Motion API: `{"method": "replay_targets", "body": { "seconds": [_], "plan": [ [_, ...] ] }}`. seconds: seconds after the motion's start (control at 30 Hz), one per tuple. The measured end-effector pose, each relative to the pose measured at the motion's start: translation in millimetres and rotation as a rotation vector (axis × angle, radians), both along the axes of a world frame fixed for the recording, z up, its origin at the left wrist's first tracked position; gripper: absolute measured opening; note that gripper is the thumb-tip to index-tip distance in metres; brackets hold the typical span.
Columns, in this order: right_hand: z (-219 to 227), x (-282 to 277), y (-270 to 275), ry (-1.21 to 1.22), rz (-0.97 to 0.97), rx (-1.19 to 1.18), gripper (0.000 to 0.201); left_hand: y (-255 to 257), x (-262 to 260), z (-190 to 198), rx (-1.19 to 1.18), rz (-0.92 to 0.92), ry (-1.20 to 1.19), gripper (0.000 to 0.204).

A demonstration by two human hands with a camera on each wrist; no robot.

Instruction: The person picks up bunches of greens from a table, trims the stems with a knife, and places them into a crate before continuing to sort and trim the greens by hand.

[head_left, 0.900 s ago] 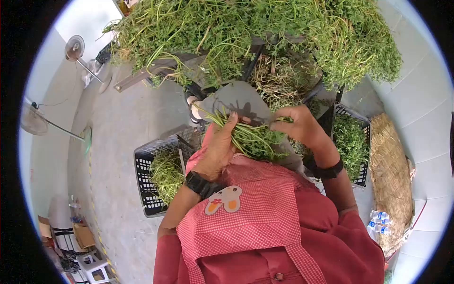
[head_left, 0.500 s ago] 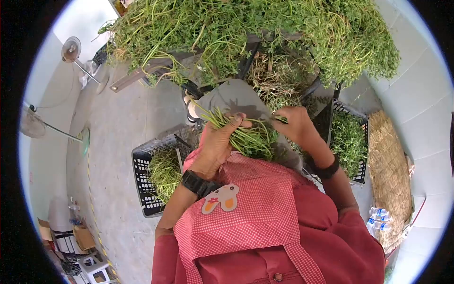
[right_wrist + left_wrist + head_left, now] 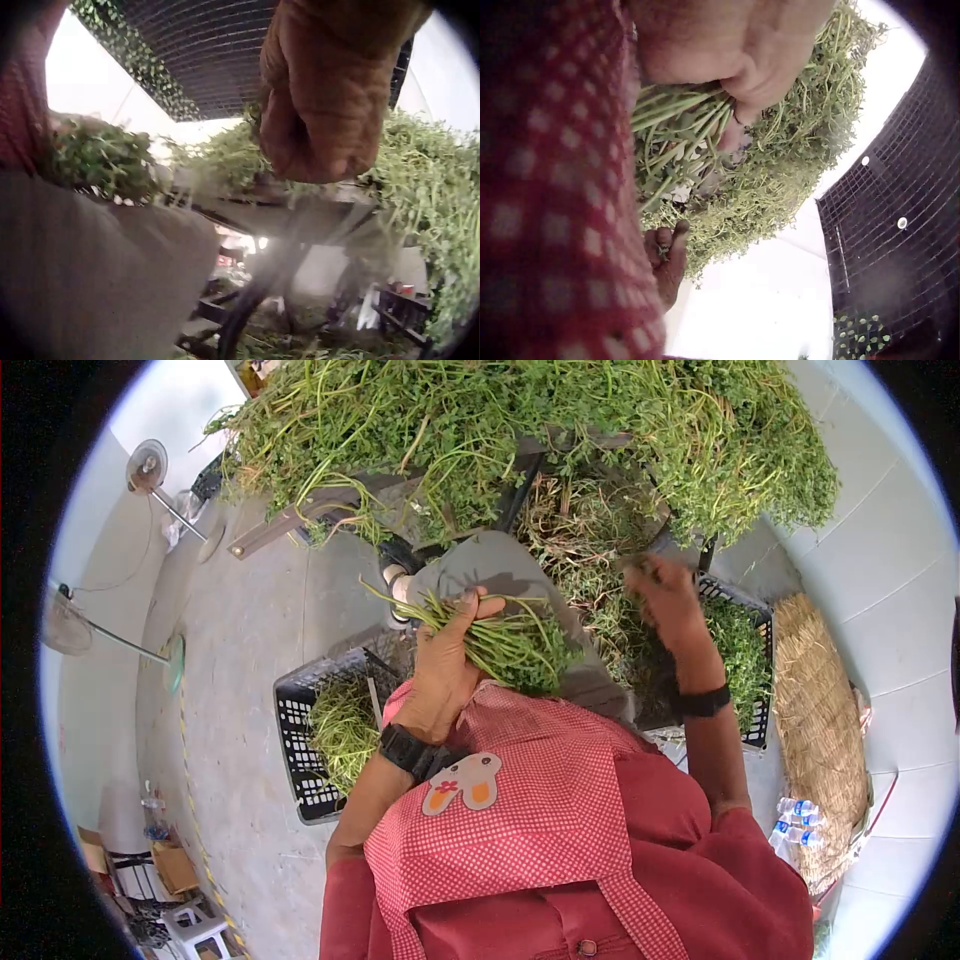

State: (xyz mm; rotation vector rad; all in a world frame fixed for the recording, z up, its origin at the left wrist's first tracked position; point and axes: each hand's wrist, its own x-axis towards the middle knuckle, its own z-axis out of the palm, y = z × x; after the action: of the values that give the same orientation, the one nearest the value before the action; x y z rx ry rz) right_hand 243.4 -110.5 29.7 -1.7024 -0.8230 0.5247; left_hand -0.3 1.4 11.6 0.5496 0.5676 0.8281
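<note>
My left hand (image 3: 445,670) grips a bunch of green stems (image 3: 515,650) over the lap, its leafy end to the right. Close up in the left wrist view, the left hand (image 3: 735,52) has its fingers curled round the stems (image 3: 679,124). Off to the right of the bunch and apart from it is my right hand (image 3: 670,610), blurred, with curled fingers. A small green piece shows between those fingers in the left wrist view, where the right hand (image 3: 667,262) is farther off. From the right wrist, the right hand (image 3: 330,97) looks closed.
A large heap of greens (image 3: 500,440) covers the table ahead. Beneath it lies a pile of plant scraps (image 3: 590,540). Black crates with greens stand at left (image 3: 290,725) and right (image 3: 765,660). A rolled straw mat (image 3: 820,730) and water bottles (image 3: 798,822) are farther right.
The right hand has pulled away from the bunch, up and to the right, toward the scrap pile. The left hand has shifted slightly left, still gripping the bunch.
</note>
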Motion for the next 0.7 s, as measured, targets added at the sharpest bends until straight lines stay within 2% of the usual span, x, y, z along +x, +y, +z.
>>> {"method": "replay_targets", "body": {
  "seconds": [0.07, 0.13, 0.2, 0.27, 0.33, 0.37, 0.43, 0.53, 0.57, 0.6, 0.67, 0.7],
  "plan": [
    [4.8, -25.9, 2.4, -0.062, 0.319, 0.056, 0.019, 0.6, 3.4, -0.4, -0.003, -0.023, 0.007, 0.021],
    [-10.8, -39.8, 16.5, -0.338, 0.522, 0.170, 0.019, 0.6, 4.2, -0.5, -0.011, -0.038, 0.020, 0.021],
    [-23.1, -60.1, 27.2, -0.349, 0.525, 0.085, 0.022, -0.7, 1.8, 1.4, 0.022, -0.042, 0.030, 0.021],
    [-17.2, -64.0, 28.6, -0.376, 0.529, 0.000, 0.026, -1.6, -0.3, 5.6, 0.025, -0.065, 0.040, 0.020],
    [9.8, -60.9, 24.1, 0.210, 0.476, -0.094, 0.015, 0.6, -3.0, 3.7, 0.024, -0.079, 0.043, 0.020],
    [15.9, -55.4, 24.0, 0.209, 0.477, -0.096, 0.015, 3.5, -5.1, -2.4, 0.095, -0.137, 0.016, 0.018],
    [25.8, -37.8, 22.5, 0.640, 0.312, 0.255, 0.017, 6.4, -5.1, -10.5, 0.167, -0.204, -0.019, 0.017],
    [32.1, -21.6, 17.1, 0.544, 0.307, 0.179, 0.018, 6.3, -0.5, -12.9, 0.201, -0.198, 0.003, 0.016],
    [34.7, -21.2, 15.7, 0.482, 0.430, 0.082, 0.021, 5.2, 0.3, -11.9, 0.207, -0.182, 0.019, 0.016],
    [34.2, -27.0, 17.5, 0.490, 0.430, 0.080, 0.021, 3.3, -0.5, -11.3, 0.211, -0.166, 0.042, 0.015],
    [30.6, -42.2, 24.2, 0.179, 0.691, -0.188, 0.027, 1.3, -0.1, -10.2, 0.242, -0.189, 0.050, 0.016],
    [20.4, -43.2, 32.5, 0.158, 0.844, -0.208, 0.033, 0.6, 0.4, -8.1, 0.276, -0.210, 0.047, 0.017]
  ]
}}
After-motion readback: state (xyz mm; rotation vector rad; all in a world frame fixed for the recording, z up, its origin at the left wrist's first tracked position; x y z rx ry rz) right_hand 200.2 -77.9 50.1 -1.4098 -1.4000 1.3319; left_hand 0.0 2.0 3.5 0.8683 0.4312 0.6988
